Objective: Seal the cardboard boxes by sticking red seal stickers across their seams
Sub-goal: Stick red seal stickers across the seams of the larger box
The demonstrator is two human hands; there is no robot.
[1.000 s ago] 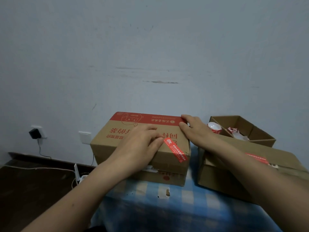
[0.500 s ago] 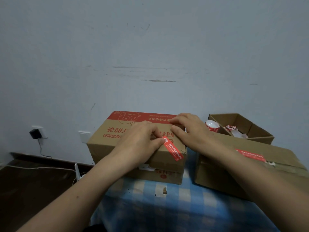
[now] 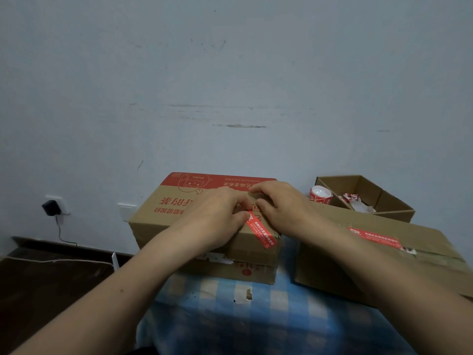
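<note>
Hands pressing: my left hand (image 3: 217,216) lies flat, fingers together, on the printed box (image 3: 158,221); my right hand (image 3: 279,203) flattens the red seal sticker (image 3: 262,233).

You have one head view, looking forward and slightly down, close over the blue-checked tablecloth (image 3: 268,319), facing the pale grey wall (image 3: 230,73)

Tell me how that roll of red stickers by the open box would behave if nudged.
The sticker roll looks small and hollow, so probably light. It seems to lie flat on its end, so it would likely slide rather than roll. Its paper edges could crush.
</note>
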